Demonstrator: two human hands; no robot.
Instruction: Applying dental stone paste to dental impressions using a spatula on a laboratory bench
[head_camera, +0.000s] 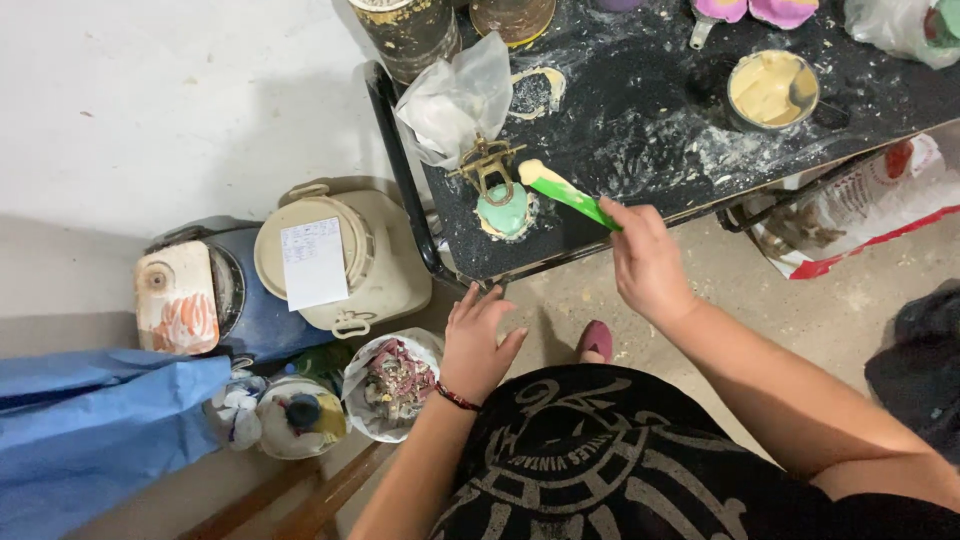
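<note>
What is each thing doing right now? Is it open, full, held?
Green spatula: held, cream paste on its tip.
Right hand: gripping the spatula.
Left hand: empty, fingers spread.
Metal cup: open, holds cream paste.
Green mold: standing on the black table.
Cream tub: lid on.

Plain white wall (150, 100) upper left, scuffed in spots. Bare concrete floor (760, 300), dusty and speckled. Black tabletop (640, 130) on a dark metal frame (400, 170), surface dusted with white powder. Beside it on the floor: cream lidded plastic drum (340, 260), blue container (250, 310), small buckets of scraps (390, 385). Blue sheet (90, 430) bottom left. White and red sack (860, 210) under the tabletop. Flat, even indoor light.
</note>
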